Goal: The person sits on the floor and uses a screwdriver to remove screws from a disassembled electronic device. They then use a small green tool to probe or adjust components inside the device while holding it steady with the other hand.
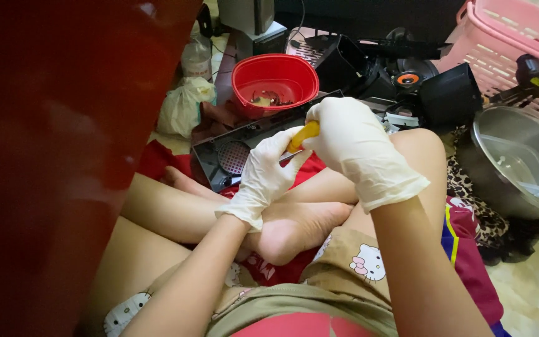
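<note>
Both my hands wear white gloves and meet over my crossed legs. My right hand (357,146) is closed around the yellow handle of a screwdriver (303,135). My left hand (264,176) pinches the tool's metal shaft just below the handle. Directly beyond the hands lies a black device panel (219,159) with a round mesh grille, resting against my leg. The tool's tip is hidden behind my left fingers.
A red bowl (274,80) with small scraps stands behind the panel. Black speaker parts (407,81) are piled at the back right, beside a pink basket (513,37) and a metal pot (519,162). A large red surface (51,125) fills the left side.
</note>
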